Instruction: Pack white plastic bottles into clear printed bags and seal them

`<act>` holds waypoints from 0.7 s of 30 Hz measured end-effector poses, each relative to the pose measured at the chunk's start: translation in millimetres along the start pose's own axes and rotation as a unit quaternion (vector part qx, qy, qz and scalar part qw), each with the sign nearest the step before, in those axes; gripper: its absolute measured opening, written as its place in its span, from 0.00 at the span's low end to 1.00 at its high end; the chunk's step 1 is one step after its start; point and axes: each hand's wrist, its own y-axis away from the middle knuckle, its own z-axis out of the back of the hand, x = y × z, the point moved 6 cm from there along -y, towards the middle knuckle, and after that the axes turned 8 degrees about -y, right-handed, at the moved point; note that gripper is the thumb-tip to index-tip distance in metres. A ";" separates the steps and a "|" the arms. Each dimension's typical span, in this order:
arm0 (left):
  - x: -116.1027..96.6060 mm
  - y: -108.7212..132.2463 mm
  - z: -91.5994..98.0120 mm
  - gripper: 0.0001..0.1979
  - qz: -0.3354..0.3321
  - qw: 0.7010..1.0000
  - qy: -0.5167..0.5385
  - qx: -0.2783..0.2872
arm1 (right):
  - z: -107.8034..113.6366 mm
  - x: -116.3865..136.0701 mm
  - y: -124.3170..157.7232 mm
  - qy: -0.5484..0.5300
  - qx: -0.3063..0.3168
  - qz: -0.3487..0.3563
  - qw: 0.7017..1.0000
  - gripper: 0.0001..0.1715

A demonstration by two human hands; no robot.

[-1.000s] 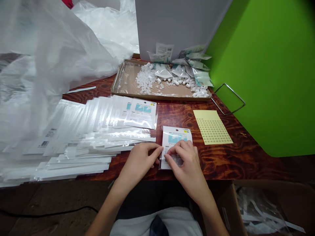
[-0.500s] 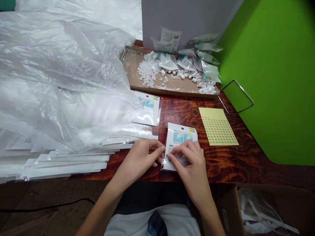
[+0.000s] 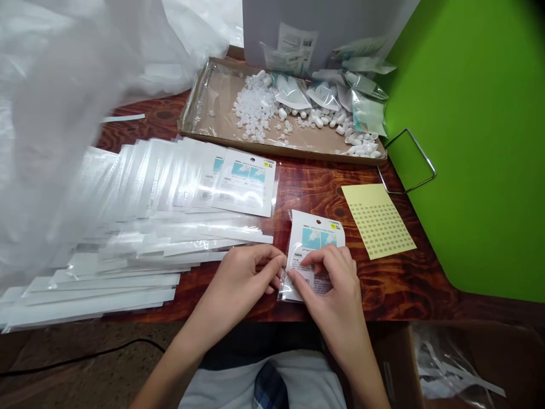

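Note:
A small clear packet with a white and blue card (image 3: 314,241) lies on the wooden table (image 3: 395,284) near its front edge. My left hand (image 3: 244,278) pinches the packet's left edge with fingers closed. My right hand (image 3: 330,284) rests over the packet's lower half, fingers pressed down on it. To the left lies a fanned spread of similar flat packets (image 3: 170,193), the top one showing its blue card (image 3: 246,182).
A cardboard tray (image 3: 213,108) with several small white plastic parts and filled packets sits at the back. A yellow sticker sheet (image 3: 378,220) lies right of my hands. Loose plastic sheeting (image 3: 55,113) billows at the left. A green panel (image 3: 481,142) and wire loop (image 3: 411,165) stand right.
The plastic sheeting that covered the packet spread half a second ago has lifted away to the left, uncovering the packets. My hands stay on the small packet.

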 end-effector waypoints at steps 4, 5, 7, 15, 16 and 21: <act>-2.8 1.0 0.9 0.13 -0.021 1.000 -0.017 -0.009 | -0.5 -1.1 1.0 0.015 0.003 -0.003 1.000 0.13; -3.3 1.4 0.9 0.13 -0.028 0.999 -0.022 -0.011 | -0.4 -1.4 1.1 0.016 0.002 -0.002 1.000 0.13; -3.2 1.7 1.1 0.11 -0.040 0.999 -0.029 -0.020 | -0.7 -1.5 0.9 0.016 0.000 0.003 1.000 0.12; -0.2 1.1 1.9 0.08 -0.065 0.995 -0.039 -0.063 | 0.0 5.8 0.1 0.034 0.021 0.020 0.999 0.09; 0.2 2.1 2.5 0.08 -0.065 0.995 -0.041 -0.070 | 3.5 5.6 1.1 0.023 0.024 0.023 0.999 0.07; 3.2 10.1 3.9 0.11 -0.069 0.994 -0.026 -0.087 | 43.8 -23.8 15.3 0.010 -0.127 -0.037 0.991 0.13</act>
